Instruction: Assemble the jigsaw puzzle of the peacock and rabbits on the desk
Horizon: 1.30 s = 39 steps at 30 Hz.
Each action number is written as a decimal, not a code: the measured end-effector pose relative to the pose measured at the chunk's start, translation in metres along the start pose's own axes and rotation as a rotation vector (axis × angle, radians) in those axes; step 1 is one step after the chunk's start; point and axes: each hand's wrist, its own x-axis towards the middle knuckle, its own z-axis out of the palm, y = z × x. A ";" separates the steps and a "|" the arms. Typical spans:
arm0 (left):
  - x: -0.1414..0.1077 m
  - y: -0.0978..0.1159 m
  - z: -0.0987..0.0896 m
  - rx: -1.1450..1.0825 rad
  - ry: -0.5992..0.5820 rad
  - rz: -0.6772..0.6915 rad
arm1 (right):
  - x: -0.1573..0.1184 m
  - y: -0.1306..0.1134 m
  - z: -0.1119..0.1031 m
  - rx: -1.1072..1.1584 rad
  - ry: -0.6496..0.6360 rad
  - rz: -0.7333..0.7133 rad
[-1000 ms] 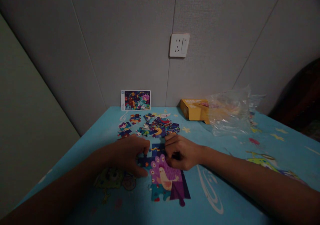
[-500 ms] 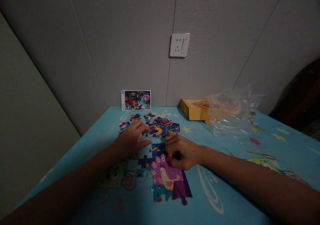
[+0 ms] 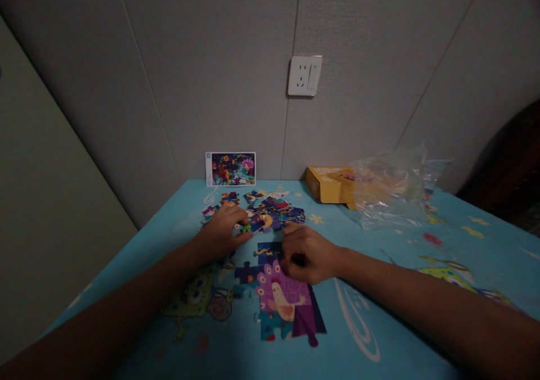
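Observation:
A partly joined jigsaw puzzle (image 3: 280, 298) lies on the blue cloth, showing a purple, many-eyed creature. My right hand (image 3: 310, 253) rests at its upper right edge, fingers curled; anything inside them is hidden. My left hand (image 3: 223, 228) is by the loose puzzle pieces (image 3: 276, 207), its thumb and fingers closed about a small puzzle piece (image 3: 246, 229) with green on it. A dark blue piece (image 3: 270, 249) forms the top of the joined part, partly covered by my right fingers.
A picture card (image 3: 231, 169) leans upright against the wall. To the right, a yellow box (image 3: 333, 189) lies beside a crumpled clear plastic bag (image 3: 392, 191). The patterned blue tablecloth (image 3: 379, 290) meets the wall, where a white socket (image 3: 304, 76) is fixed.
My left thumb has come closer to the fingers, and a green-marked puzzle piece now shows between them. My right hand has hardly moved. The view has shifted slightly.

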 end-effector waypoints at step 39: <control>-0.001 0.022 -0.004 -0.126 0.040 0.159 | 0.002 -0.003 -0.007 -0.148 -0.001 0.136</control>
